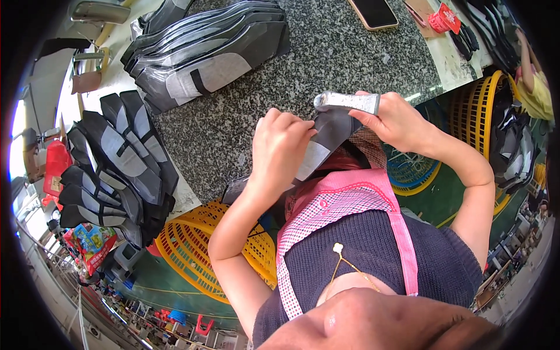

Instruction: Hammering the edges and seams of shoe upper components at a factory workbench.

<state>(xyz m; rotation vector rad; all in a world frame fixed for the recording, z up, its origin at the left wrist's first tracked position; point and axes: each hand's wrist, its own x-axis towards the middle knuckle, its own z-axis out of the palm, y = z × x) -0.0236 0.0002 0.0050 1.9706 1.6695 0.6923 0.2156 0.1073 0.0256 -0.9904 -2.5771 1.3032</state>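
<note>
My right hand [399, 123] grips a silver hammer [350, 102], its metal head lying level above the granite table edge; the handle is hidden. My left hand [282, 146] is closed, its fingertips pinching the edge of a dark grey leather-like piece [333, 129] with a light grey patch. That piece bends over the table's near edge, under the hammer head, and its lower part drops toward my lap. Part of it is hidden behind my left forearm.
Stacked black-and-grey pieces [216, 67] lie at the far left of the granite table [326, 52]; more fan out [119, 157] at the left. A phone [375, 13] rests at the back. Yellow baskets [192, 248] stand below on both sides. Another person [534, 87] is at far right.
</note>
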